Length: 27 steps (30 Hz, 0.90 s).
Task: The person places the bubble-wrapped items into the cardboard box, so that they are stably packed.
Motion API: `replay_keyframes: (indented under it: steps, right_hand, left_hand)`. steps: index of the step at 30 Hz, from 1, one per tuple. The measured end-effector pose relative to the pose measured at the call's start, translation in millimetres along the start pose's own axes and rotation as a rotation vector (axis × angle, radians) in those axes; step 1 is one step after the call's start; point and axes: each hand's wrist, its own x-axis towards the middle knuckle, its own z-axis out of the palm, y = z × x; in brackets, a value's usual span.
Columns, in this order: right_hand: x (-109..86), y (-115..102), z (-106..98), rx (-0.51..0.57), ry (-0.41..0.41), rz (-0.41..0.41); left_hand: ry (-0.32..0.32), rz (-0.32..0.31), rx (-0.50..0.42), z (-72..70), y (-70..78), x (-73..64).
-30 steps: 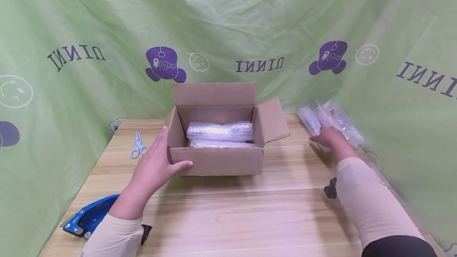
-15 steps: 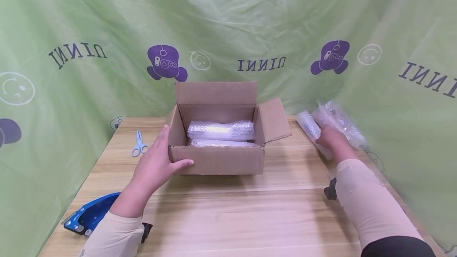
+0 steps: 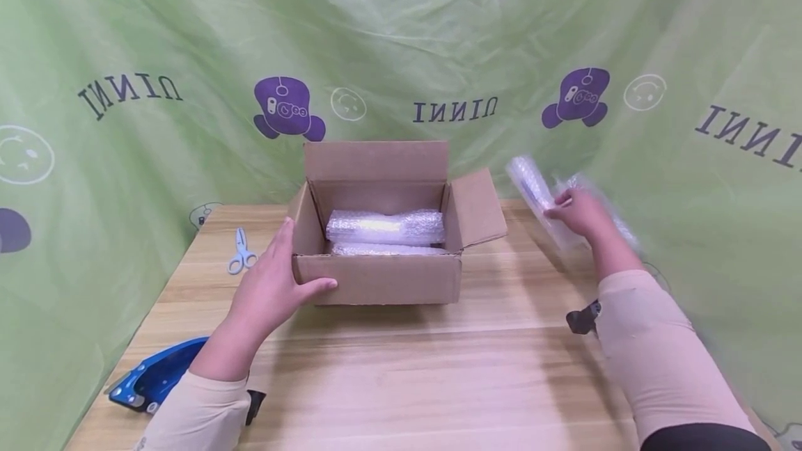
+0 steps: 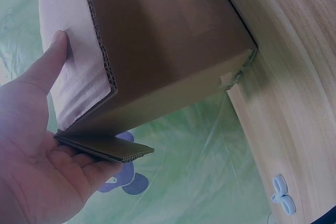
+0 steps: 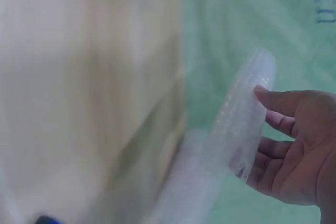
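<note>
My left hand [image 3: 266, 284] grips the left front corner of an open cardboard box [image 3: 379, 280]. In the left wrist view the thumb lies along a cardboard face, and the fingers curl under a flap [image 4: 105, 146]. Inside the box lie two bubble-wrap rolls [image 3: 385, 227], one behind the other. At the back right, my right hand [image 3: 583, 213] pinches another bubble-wrap roll [image 3: 531, 183], tilted with its far end raised. The right wrist view has the thumb on this clear roll [image 5: 241, 98] and the fingers behind it.
More bubble wrap [image 3: 617, 221] lies behind my right hand, partly hidden. Light blue scissors [image 3: 241, 256] lie left of the box. A blue tool [image 3: 156, 378] sits at the front left, partly under my forearm. The box's right flap [image 3: 479, 207] sticks outward. A green curtain [image 3: 388, 40] surrounds the table.
My right hand has taken hold of the bubble-wrap roll at the back right and lifted its far end off the table. The left hand stays on the box corner.
</note>
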Motion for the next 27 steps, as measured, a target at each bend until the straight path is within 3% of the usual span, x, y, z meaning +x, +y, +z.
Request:
replay_keyframes:
  steps: [11, 19, 27]
  right_hand:
    - [-13.3, -87, -32, 0.100, 0.150, -0.139]
    - [-29.4, -161, -35, 0.062, 0.124, -0.267]
    - [-31.0, -214, -13, -0.001, 0.054, -0.421]
  left_hand:
    - [0.010, 0.005, 0.003, 0.9, -0.4, -0.5]
    - [0.010, 0.006, 0.000, 0.5, 0.4, -0.4]
    - [0.009, 0.001, 0.000, -0.2, 1.1, -1.2]
